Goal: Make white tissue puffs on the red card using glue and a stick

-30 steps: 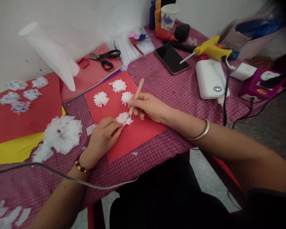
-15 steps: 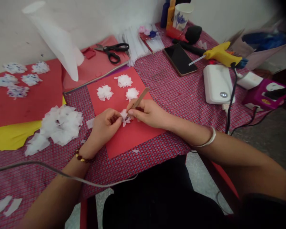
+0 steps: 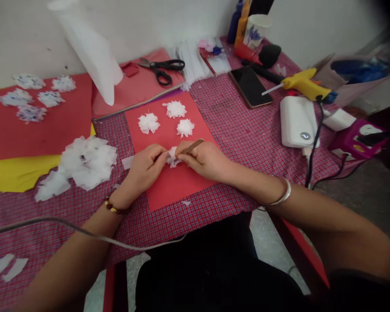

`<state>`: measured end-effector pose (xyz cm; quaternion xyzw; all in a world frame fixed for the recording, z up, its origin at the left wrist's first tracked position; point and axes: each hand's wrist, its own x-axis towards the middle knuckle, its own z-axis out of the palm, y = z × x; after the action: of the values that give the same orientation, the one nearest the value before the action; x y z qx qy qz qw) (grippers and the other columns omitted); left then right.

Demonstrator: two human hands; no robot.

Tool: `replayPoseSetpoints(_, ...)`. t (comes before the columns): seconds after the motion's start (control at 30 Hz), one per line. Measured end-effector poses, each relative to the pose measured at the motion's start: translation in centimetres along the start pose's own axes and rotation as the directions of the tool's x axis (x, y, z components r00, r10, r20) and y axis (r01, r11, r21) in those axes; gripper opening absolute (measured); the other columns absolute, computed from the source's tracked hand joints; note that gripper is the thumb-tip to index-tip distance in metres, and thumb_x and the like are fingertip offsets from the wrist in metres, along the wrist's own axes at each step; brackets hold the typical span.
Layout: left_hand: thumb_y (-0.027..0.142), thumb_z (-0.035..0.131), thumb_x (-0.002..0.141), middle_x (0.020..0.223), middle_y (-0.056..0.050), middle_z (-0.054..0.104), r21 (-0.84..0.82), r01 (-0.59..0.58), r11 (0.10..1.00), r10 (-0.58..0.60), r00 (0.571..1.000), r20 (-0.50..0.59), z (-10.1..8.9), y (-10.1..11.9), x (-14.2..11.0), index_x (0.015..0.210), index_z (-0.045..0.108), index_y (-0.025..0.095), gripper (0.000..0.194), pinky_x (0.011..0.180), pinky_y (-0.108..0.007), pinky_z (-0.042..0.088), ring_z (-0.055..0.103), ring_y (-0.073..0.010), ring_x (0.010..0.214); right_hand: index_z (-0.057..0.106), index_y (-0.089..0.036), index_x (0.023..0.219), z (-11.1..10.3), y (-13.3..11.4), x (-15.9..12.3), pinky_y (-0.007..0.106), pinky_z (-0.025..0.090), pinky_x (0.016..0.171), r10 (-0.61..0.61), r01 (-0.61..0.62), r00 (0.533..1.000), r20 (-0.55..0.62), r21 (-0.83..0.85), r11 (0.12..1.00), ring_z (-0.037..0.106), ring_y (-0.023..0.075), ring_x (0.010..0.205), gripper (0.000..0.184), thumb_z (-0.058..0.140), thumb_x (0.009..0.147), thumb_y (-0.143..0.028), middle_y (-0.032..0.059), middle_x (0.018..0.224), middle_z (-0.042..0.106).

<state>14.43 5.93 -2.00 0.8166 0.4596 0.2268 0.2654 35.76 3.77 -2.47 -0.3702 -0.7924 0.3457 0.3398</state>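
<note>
My left hand point(image 3: 146, 168) is closed, thumb and fingers pinching the left side of a small white ruffled flower point(image 3: 173, 157) of thin paper-like material. From the other side my right hand point(image 3: 209, 161) grips a flat brown wooden stick point(image 3: 195, 146), its fingertips against the same flower. The stick's lower end is hidden by the fingers. Under both hands lies a red sheet point(image 3: 172, 190). Beyond them on this sheet sit three finished-looking white flowers, the nearest one point(image 3: 185, 128) just above my right hand.
At left are a pile of white pieces point(image 3: 87, 162) and blue-flecked flowers point(image 3: 50, 99) on red paper. Scissors point(image 3: 164, 71) and a white roll point(image 3: 91, 56) lie behind. To the right are a phone point(image 3: 251, 86), yellow glue gun point(image 3: 302, 84) and white power bank point(image 3: 298, 123). A cable point(image 3: 84, 236) crosses the front.
The stick has tipped from steep to lower, leaning right. My fingers have closed in around the flower, and the right fingertips now cover more of it. The whole view has shifted slightly.
</note>
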Motion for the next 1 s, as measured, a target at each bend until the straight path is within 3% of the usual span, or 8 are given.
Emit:
replayPoseSetpoints(0.13,0.037,0.050,0.096,0.084,-0.004,0.069,-0.282,0.115,0.953,-0.119,0.993,0.003,-0.5,-0.4,-0.8,0.096,0.066,0.019,0.024,0.070,-0.030,0.051,0.064,-0.0169,0.075,0.058,-0.018,0.089,-0.4,-0.1,0.3,0.028,0.047,0.066,0.103,-0.055,0.981,-0.162,0.277,0.959,0.061,0.0138,0.068,0.016,0.051,0.097,-0.030,0.0014,0.076,0.065)
replayPoseSetpoints(0.23,0.036,0.060,0.093,0.089,-0.005,0.072,-0.489,0.183,0.853,-0.223,0.975,-0.023,-1.9,-0.7,-1.5,0.105,0.067,0.019,0.023,0.072,-0.030,0.055,0.067,-0.0162,0.077,0.053,-0.020,0.082,-1.3,0.0,0.9,0.022,0.041,0.048,0.362,-0.141,0.892,-0.270,0.595,0.791,0.051,0.0086,0.048,0.016,0.051,0.096,-0.027,-0.0034,0.063,0.059)
replayPoseSetpoints(0.33,0.031,0.067,0.088,0.087,-0.004,0.073,-0.512,0.152,0.845,-0.282,0.942,-0.185,-4.7,-0.9,-2.0,0.094,0.071,0.021,0.012,0.073,-0.028,0.055,0.066,-0.0148,0.076,0.052,-0.020,0.077,-1.9,0.3,1.4,0.020,0.035,0.040,0.557,-0.255,0.812,-0.177,0.750,0.610,0.045,0.0066,0.040,0.018,0.051,0.095,-0.020,-0.0046,0.055,0.057)
replayPoseSetpoints(0.47,0.028,0.070,0.082,0.077,-0.001,0.070,-0.295,0.204,0.933,-0.294,0.906,-0.305,-8.3,-1.7,-2.3,0.081,0.070,0.022,0.006,0.065,-0.027,0.050,0.061,-0.0141,0.068,0.054,-0.018,0.074,-1.9,0.6,1.6,0.019,0.034,0.037,0.610,-0.320,0.787,-0.094,0.784,0.533,0.045,0.0059,0.037,0.020,0.053,0.094,-0.017,-0.0033,0.054,0.058)
replayPoseSetpoints(0.6,0.035,0.073,0.077,0.070,-0.001,0.068,0.127,0.279,0.952,-0.272,0.960,-0.075,-9.0,-3.2,-2.5,0.080,0.071,0.021,0.014,0.055,-0.026,0.041,0.059,-0.0159,0.062,0.056,-0.017,0.073,-1.7,0.6,1.5,0.019,0.034,0.037,0.586,-0.323,0.806,-0.078,0.772,0.547,0.045,0.0056,0.038,0.021,0.055,0.094,-0.018,-0.0023,0.054,0.059)
replayPoseSetpoints(0.7,0.039,0.074,0.075,0.060,0.000,0.061,0.251,0.290,0.924,-0.310,0.950,0.042,-8.5,-3.8,-2.5,0.069,0.065,0.021,0.021,0.047,-0.024,0.032,0.053,-0.0144,0.052,0.057,-0.017,0.074,-1.6,0.7,1.5,0.020,0.035,0.037,0.576,-0.327,0.814,-0.074,0.761,0.560,0.045,0.0060,0.038,0.020,0.057,0.094,-0.019,-0.0025,0.054,0.059)
replayPoseSetpoints(0.83,0.036,0.072,0.077,0.055,0.002,0.053,-0.006,0.339,0.941,-0.338,0.938,0.070,-8.3,-3.2,-2.5,0.061,0.058,0.020,0.027,0.046,-0.023,0.031,0.047,-0.0114,0.049,0.057,-0.017,0.074,-1.5,0.8,1.4,0.020,0.035,0.038,0.567,-0.327,0.819,-0.082,0.746,0.580,0.045,0.0059,0.038,0.020,0.058,0.094,-0.020,-0.0028,0.053,0.059)
replayPoseSetpoints(1.0,0.027,0.078,0.070,0.061,0.003,0.058,-0.519,0.283,0.806,-0.392,0.913,-0.110,-7.3,-1.1,-2.2,0.069,0.063,0.020,0.017,0.052,-0.022,0.038,0.050,-0.0092,0.055,0.061,-0.017,0.080,-1.5,0.5,1.2,0.020,0.038,0.040,0.476,-0.234,0.871,-0.119,0.753,0.616,0.049,0.0059,0.041,0.014,0.063,0.090,-0.026,-0.0011,0.061,0.067)
